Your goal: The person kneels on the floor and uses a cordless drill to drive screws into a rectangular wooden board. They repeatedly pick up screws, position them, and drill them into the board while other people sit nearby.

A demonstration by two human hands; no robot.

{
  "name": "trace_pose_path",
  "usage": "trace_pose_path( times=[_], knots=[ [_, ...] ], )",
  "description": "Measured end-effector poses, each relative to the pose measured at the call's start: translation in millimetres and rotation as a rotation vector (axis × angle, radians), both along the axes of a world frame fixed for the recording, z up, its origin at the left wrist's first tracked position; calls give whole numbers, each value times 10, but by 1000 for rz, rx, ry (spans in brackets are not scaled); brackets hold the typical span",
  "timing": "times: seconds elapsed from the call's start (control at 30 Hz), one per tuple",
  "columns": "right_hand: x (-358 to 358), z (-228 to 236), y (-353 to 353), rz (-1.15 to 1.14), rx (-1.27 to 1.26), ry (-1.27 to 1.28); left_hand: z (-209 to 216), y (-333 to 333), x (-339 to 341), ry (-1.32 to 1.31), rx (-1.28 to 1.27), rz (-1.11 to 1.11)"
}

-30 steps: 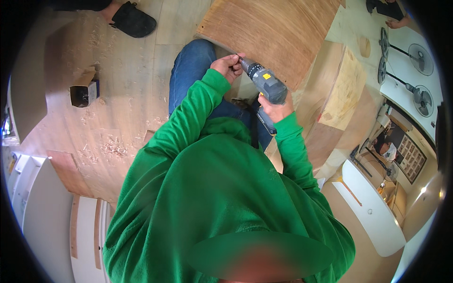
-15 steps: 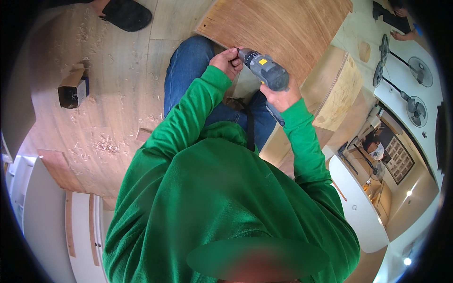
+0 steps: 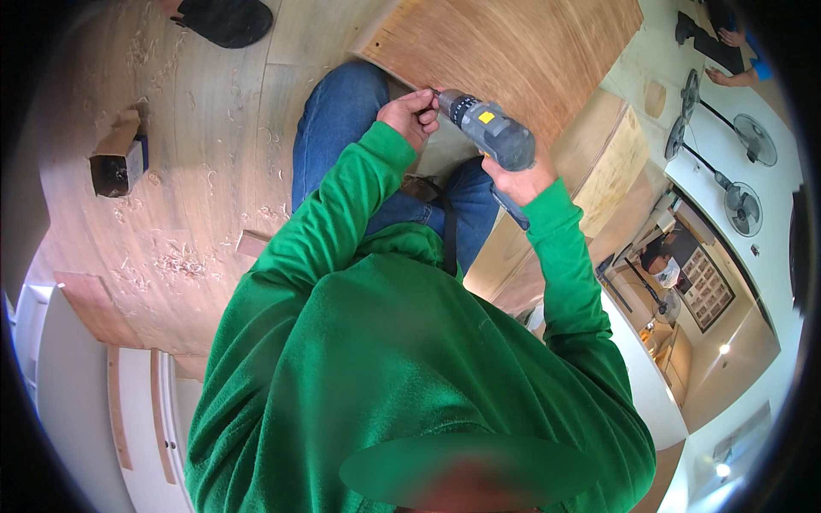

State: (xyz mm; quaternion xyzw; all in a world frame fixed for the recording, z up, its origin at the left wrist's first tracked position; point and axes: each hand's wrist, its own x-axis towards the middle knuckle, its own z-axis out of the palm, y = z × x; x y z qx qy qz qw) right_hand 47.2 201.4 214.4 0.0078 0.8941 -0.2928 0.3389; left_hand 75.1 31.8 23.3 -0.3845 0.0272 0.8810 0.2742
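Observation:
In my right hand (image 3: 523,175) is a grey and black cordless drill (image 3: 500,135), gripped by its handle, with a yellow patch on its body. Its chuck points left, toward my left hand (image 3: 410,118). The fingertips of that hand are pinched together at the drill's front end, beside the edge of a brown wooden panel (image 3: 505,51). Whatever lies between them is too small to make out. The panel sits just beyond both hands, and a small dark hole shows near its left corner.
A pale plywood piece (image 3: 611,158) stands right of the drill. On the floor to the left are an open box (image 3: 115,167), wood shavings (image 3: 184,261) and a small wood block (image 3: 252,243). Standing fans (image 3: 742,208) and another person's hands (image 3: 731,77) appear at the far right.
My right hand and the drill have shifted slightly right and down in the picture. The left hand's pinch stays near the chuck. The surroundings have shifted a little with the view.

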Motion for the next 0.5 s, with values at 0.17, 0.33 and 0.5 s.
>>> trace_pose_path(
  times=[0.17, 0.33, 0.5],
  knots=[
    [-62, -29, 25, 22, 53, 5, -79, 1, 22, -25, -368, -228],
    [-89, -26, 53, -19, 57, -35, 1, 1, 83, 168, -1215, -407],
    [-167, 0, 26, 19, 47, -30, 74, -69, -16, 245, -1378, -470]
  ],
)
